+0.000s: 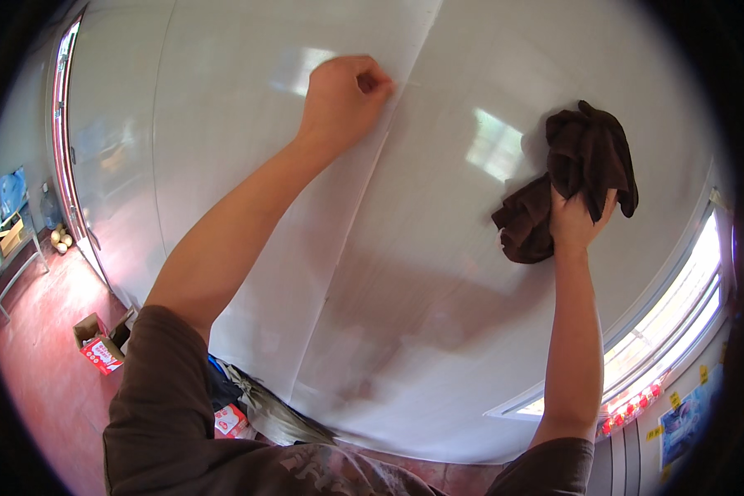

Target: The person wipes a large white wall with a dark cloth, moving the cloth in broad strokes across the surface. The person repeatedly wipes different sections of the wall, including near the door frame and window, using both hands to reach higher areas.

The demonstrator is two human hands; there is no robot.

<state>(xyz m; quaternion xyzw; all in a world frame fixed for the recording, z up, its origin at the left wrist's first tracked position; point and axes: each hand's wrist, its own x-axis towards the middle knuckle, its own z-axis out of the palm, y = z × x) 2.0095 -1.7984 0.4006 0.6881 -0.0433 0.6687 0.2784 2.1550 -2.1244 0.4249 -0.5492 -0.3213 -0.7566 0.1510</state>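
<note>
My left hand (347, 96) is raised before a glossy pale wall panel (248, 111), close to the seam (381, 152) where two panels meet. Its fingers are curled, with thumb and fingertips together in a pinch near the seam; I see nothing held in them. In my right hand (576, 220) is a bunched dark brown cloth (592, 152), held against or just in front of the right-hand wall panel (446, 235). One fold of it hangs to the left of the wrist, and the cloth hides most of the fingers.
A barred window (669, 316) is at the lower right, near a poster (688, 418). At the left are a door frame (65, 124) and a small table (22, 242) bearing items. An open cardboard box (102, 353) and a grey bundled sheet (279, 412) lie below.
</note>
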